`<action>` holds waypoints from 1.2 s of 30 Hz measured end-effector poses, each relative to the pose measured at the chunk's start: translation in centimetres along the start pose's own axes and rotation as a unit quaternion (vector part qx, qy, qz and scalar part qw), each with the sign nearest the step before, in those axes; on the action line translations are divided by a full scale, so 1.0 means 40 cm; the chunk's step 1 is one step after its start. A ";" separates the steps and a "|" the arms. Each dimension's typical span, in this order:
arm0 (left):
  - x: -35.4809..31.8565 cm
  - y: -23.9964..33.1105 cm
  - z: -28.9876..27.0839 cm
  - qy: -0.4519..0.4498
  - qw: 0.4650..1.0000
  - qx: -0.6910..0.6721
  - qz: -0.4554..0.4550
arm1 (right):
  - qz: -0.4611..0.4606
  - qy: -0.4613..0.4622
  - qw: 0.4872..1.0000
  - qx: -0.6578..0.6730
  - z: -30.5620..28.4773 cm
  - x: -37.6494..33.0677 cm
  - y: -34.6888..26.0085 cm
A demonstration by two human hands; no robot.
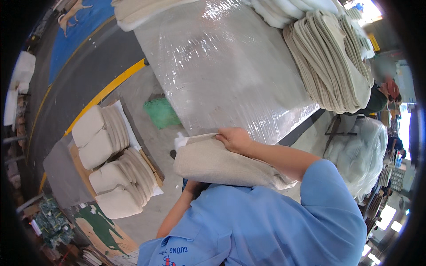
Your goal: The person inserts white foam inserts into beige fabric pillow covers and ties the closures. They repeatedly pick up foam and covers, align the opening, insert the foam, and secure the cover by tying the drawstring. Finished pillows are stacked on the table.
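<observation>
A beige fabric cushion (213,164) is held close against the front of my blue shirt. My right hand (235,141) grips its far upper edge, fingers closed over the fabric. Below the cushion's left end my left forearm comes up, and my left hand (193,186) goes behind it; its fingers are hidden. Just beyond the cushion stands a broad table (230,75) covered with shiny clear plastic film.
Stacked beige cushions (108,137) sit on cardboard at the left. A tall pile of beige pieces (328,62) leans at the table's right corner. A green item (161,113) lies on the floor. Plastic-wrapped goods (359,150) and a person (380,95) are at right.
</observation>
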State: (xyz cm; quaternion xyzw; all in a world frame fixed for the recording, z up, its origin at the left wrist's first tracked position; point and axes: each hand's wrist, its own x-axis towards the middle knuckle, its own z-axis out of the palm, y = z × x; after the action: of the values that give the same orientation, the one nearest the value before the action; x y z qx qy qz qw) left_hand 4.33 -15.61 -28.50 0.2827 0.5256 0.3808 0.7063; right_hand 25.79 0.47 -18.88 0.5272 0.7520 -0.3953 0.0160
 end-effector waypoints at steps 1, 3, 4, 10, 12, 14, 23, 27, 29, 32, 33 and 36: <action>-0.006 -0.001 0.000 -0.001 1.000 0.003 -0.001 | -0.029 0.023 0.999 -0.016 0.014 0.003 0.005; -0.012 0.002 0.003 0.003 1.000 0.012 0.002 | -0.059 0.040 0.997 -0.043 0.036 0.024 0.026; -0.006 0.005 0.005 0.003 1.000 0.017 0.003 | -0.058 0.035 0.996 -0.053 0.026 0.049 0.038; -0.010 0.027 -0.003 0.010 0.999 0.034 -0.005 | -0.069 0.019 0.997 -0.019 -0.004 0.007 0.078; -0.015 0.027 -0.009 0.017 0.999 0.036 -0.005 | -0.030 0.005 1.000 -0.002 -0.017 -0.052 0.110; -0.026 0.029 -0.010 0.016 0.999 0.037 -0.012 | 0.029 -0.002 1.000 -0.004 -0.025 -0.111 0.161; -0.065 0.044 -0.032 0.020 0.997 0.063 -0.028 | -0.035 0.092 0.994 -0.045 0.003 -0.129 0.226; -0.048 0.074 -0.045 0.022 0.997 0.076 -0.015 | 0.064 0.078 0.994 0.040 -0.013 -0.189 0.193; -0.025 0.096 -0.051 0.011 0.995 0.099 0.002 | 0.111 0.068 0.990 0.060 -0.020 -0.204 0.173; -0.006 0.138 -0.092 0.012 0.990 0.130 0.043 | 0.123 0.122 0.977 0.123 -0.029 -0.184 0.115; 0.004 0.152 -0.110 0.018 0.991 0.121 0.048 | 0.122 0.150 0.970 0.148 -0.031 -0.179 0.093; 0.054 0.196 -0.160 0.086 0.988 -0.127 -0.030 | 0.169 0.090 0.967 0.170 -0.044 -0.137 0.039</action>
State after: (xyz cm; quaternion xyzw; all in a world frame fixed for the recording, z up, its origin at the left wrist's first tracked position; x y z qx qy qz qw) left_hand -3.35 -9.48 -25.22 0.1412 0.5401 0.4454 0.7000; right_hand 30.16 -2.51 -16.16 0.6749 0.5723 -0.4597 -0.0754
